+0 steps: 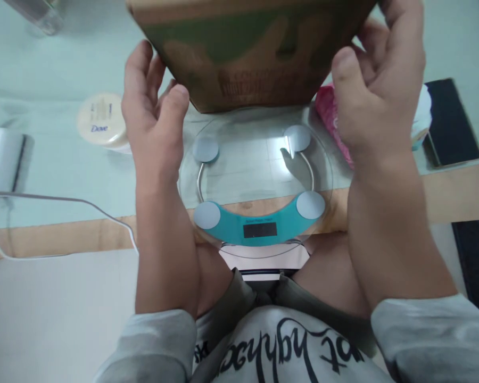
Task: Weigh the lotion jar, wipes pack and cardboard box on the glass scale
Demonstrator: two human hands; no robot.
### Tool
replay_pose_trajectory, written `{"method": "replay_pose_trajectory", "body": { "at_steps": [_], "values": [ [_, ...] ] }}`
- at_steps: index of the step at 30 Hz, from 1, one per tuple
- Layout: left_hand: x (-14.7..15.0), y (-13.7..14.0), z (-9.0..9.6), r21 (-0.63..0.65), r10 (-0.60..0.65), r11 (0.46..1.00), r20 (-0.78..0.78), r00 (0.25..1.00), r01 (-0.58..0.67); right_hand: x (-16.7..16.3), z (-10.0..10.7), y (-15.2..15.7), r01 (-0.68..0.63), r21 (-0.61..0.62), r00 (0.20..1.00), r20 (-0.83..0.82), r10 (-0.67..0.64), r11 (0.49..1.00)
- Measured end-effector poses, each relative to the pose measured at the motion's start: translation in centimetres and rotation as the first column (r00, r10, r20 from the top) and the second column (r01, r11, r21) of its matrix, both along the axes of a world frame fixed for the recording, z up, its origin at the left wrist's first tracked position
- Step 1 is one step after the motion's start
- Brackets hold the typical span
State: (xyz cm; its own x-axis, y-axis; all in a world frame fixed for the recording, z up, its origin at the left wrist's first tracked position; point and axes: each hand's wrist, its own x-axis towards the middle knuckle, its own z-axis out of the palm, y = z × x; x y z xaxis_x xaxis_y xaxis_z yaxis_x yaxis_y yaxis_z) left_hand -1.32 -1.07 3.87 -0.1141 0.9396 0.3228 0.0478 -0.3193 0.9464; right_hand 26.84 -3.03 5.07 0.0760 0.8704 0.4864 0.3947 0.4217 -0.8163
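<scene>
A brown cardboard box (243,58) with green print fills the top middle of the head view, its upper part cut off by the frame. My left hand (155,106) grips the box's left side, thumb near the lower corner. On the opposite side, my right hand (377,85) holds it with fingers partly hidden behind the edge. Below the box lies a round glass scale (247,175) with a teal panel and a dark display, overhanging the table's front edge. Whether the box touches the glass I cannot tell.
To the left are a cream Dove jar (101,119), a white device (2,159) and a white cable (75,199). A pink packet (331,117) lies partly behind my right hand, beside a dark phone-like slab (453,122). A clear container (43,16) stands far left.
</scene>
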Motion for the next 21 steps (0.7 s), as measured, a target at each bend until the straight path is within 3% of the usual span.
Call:
{"method": "replay_pose_trajectory", "body": {
  "at_steps": [4, 7, 10, 13, 14, 16, 21],
  "values": [
    [0.1, -0.1, -0.5, -0.083, 0.044, 0.995, -0.115, 0.992, -0.054, 1.0, 0.3, -1.1, 0.195, 0.006, 0.971, 0.139, -0.194, 0.981],
    [1.1, -0.6, -0.3, -0.128, -0.003, 0.991, -0.266, 0.964, -0.033, 2.5, 1.6, -2.5, 0.395, 0.04, 0.843, 0.382, -0.38, 0.918],
    [2.4, -1.4, -0.2, -0.192, -0.133, 0.98, -0.44, 0.888, 0.051, 3.7, 2.5, -3.6, 0.611, -0.136, 0.694, 0.565, -0.446, 0.78],
    [3.2, -1.6, -0.5, -0.28, -0.239, 0.956, -0.553, 0.798, 0.093, 4.2, 2.0, -3.9, 0.715, -0.342, 0.648, 0.652, -0.394, 0.61],
    [3.3, -1.5, -0.7, -0.276, -0.231, 0.958, -0.575, 0.785, 0.08, 4.3, 1.6, -3.9, 0.723, -0.37, 0.647, 0.658, -0.384, 0.583],
    [3.4, -1.3, -1.2, -0.249, -0.199, 0.967, -0.594, 0.779, 0.057, 4.5, 0.6, -3.7, 0.718, -0.364, 0.661, 0.625, -0.416, 0.594],
    [2.9, -0.6, -2.3, -0.19, -0.173, 0.978, -0.495, 0.851, 0.088, 5.5, -1.9, -3.3, 0.664, -0.157, 0.729, 0.351, -0.587, 0.731]
  ]
}}
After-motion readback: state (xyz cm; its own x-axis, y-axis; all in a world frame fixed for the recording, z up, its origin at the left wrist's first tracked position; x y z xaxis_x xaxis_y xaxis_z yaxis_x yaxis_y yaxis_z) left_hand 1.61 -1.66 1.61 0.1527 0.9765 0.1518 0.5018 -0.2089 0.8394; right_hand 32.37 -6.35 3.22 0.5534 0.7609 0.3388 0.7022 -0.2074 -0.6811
